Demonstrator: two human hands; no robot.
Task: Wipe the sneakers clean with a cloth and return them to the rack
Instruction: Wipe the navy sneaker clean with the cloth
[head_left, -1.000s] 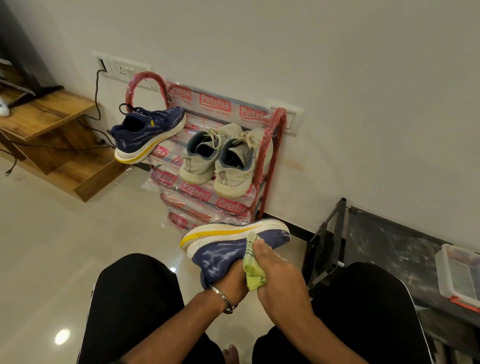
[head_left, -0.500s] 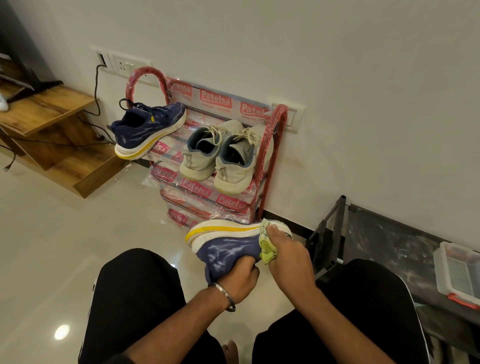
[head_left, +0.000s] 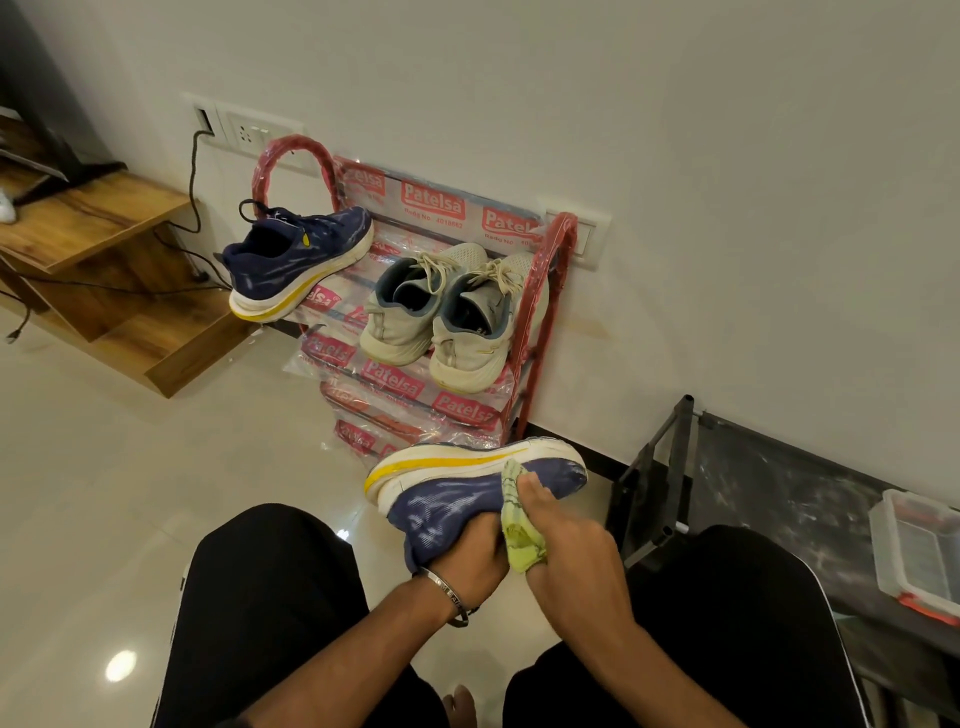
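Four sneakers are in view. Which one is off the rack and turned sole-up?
The blue sneaker gripped by the left hand, its yellow-striped sole facing up. The other blue sneaker and both grey sneakers sit on the rack.

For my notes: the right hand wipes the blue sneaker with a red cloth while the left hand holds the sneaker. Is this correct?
Not quite. The head view shows the cloth is yellow-green, not red. The rest holds: the right hand wipes the blue sneaker while the left hand holds it.
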